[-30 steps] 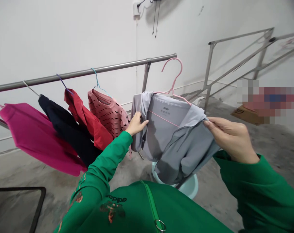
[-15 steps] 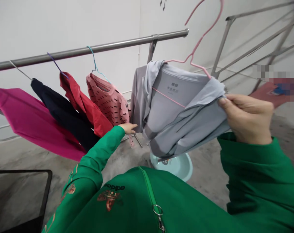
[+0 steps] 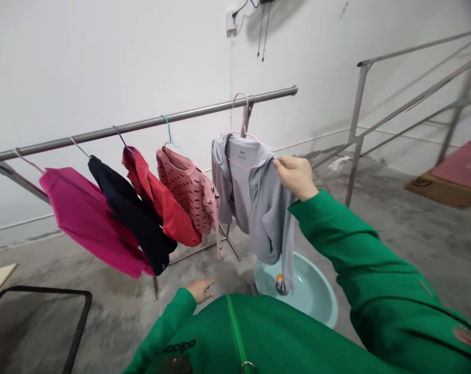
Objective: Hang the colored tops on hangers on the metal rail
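Note:
A grey hooded jacket (image 3: 264, 202) is on a pink hanger (image 3: 246, 117), whose hook is over the metal rail (image 3: 196, 112) near its right end. My right hand (image 3: 297, 174) pinches the jacket's shoulder on the right side. Held low in front of my body, my left hand (image 3: 200, 290) is empty, its fingers loosely stretched and apart. To the left of the jacket, a pink patterned top (image 3: 188, 187) hangs from a blue hanger (image 3: 169, 132).
Further left on the rail hang a red garment (image 3: 157, 200), a dark navy one (image 3: 126, 202) and a magenta one (image 3: 91, 223). A light blue basin (image 3: 317, 291) stands on the floor below the jacket. Metal railings (image 3: 355, 119) and a cardboard box (image 3: 445, 189) are at right.
The pink hanger with the grey jacket has moved away from me onto the rail. My right hand followed, still gripping the shoulder. My left hand has drawn back and down from the jacket.

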The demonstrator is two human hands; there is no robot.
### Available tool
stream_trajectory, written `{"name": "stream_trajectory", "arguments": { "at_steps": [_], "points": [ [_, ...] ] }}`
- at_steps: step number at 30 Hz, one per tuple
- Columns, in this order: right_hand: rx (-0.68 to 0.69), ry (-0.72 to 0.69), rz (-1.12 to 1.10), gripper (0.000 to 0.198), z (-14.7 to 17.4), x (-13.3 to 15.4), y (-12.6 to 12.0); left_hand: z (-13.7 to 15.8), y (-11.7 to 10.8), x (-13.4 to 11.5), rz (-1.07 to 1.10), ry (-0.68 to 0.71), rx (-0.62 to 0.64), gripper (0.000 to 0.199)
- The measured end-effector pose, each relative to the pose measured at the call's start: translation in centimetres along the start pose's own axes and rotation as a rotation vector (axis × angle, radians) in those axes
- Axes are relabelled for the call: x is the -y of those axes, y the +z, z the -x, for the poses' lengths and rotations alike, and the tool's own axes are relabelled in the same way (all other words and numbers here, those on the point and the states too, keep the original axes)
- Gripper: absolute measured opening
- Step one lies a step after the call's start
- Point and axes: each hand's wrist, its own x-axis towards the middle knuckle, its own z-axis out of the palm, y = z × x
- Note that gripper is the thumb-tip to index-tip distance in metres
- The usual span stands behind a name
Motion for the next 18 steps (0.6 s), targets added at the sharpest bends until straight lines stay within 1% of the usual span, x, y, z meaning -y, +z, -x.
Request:
{"name": "stream_trajectory", "arguments": {
  "at_steps": [2,4,6,10,14,18],
  "points": [
    [0.054,0.052,0.072,0.031,-1.5,1.5,1.2,1.2,1.6,1.1,0.042,-0.073,-0.011,0.066],
    [0.097,0.070,0.107,0.032,-2.9,2.9,2.5,2.1,2.8,2.0,0.075,-0.135,-0.020,0.069],
    [0.117,0.060,0.113,0.034,-4.1,4.0,3.8,2.8,3.8,2.7,0.098,-0.183,-0.024,0.071],
    [0.108,0.024,0.082,0.035,-5.8,5.7,6.6,3.7,5.3,3.6,0.124,-0.247,-0.018,0.071],
    [0.140,0.018,0.065,0.035,-6.3,6.9,8.5,3.9,6.3,4.3,0.133,-0.303,-0.014,0.070],
    [0.166,0.019,0.074,0.036,-5.8,7.0,9.8,4.1,6.9,4.7,0.139,-0.336,-0.012,0.073]
  ]
}}
